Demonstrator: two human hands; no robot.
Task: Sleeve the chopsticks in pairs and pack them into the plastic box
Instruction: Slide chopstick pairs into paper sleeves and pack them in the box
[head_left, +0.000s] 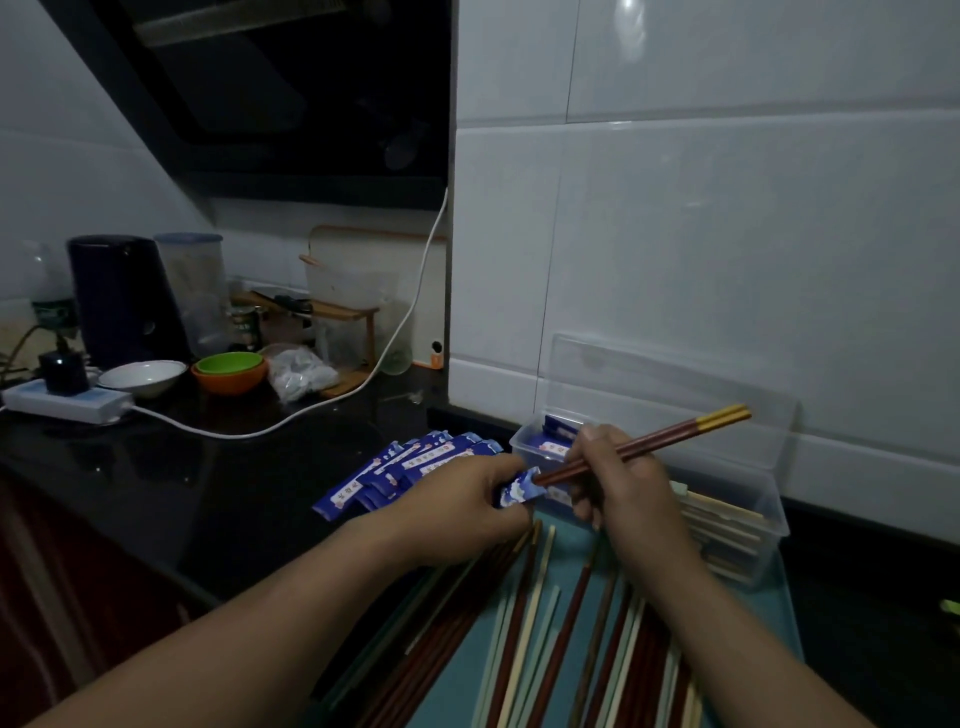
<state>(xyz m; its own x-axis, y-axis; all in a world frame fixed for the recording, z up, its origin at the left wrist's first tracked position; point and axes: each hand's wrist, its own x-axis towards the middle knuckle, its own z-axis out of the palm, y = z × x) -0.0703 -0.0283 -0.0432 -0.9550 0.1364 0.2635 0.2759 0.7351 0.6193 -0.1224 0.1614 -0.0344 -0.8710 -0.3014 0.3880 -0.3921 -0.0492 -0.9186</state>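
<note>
Mid-frame: left hand (467, 504) pinches the blue sleeve (517, 488). Right hand (618, 478) grips the red chopstick pair (675, 436), tips at its mouth. Keep the sticks flush and push straight, or the paper likely buckles. Plastic box (774, 514) sits open, centre-right.

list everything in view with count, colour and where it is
sleeve: one, blue, held
chopstick pair: two sticks, dark red, yellow ends, tips at sleeve mouth
spare sleeves: pile, blue, counter
plastic box: one, clear, lid open, right of spare sleeves, by wall
mat: one, teal, near edge
loose chopsticks: many, red and pale, on mat
white bowl: one, back left
nested bowls: two, green in orange, beside white bowl
power strip: one, white, far left
left hand: grips sleeve
right hand: pinches chopstick pair
</note>
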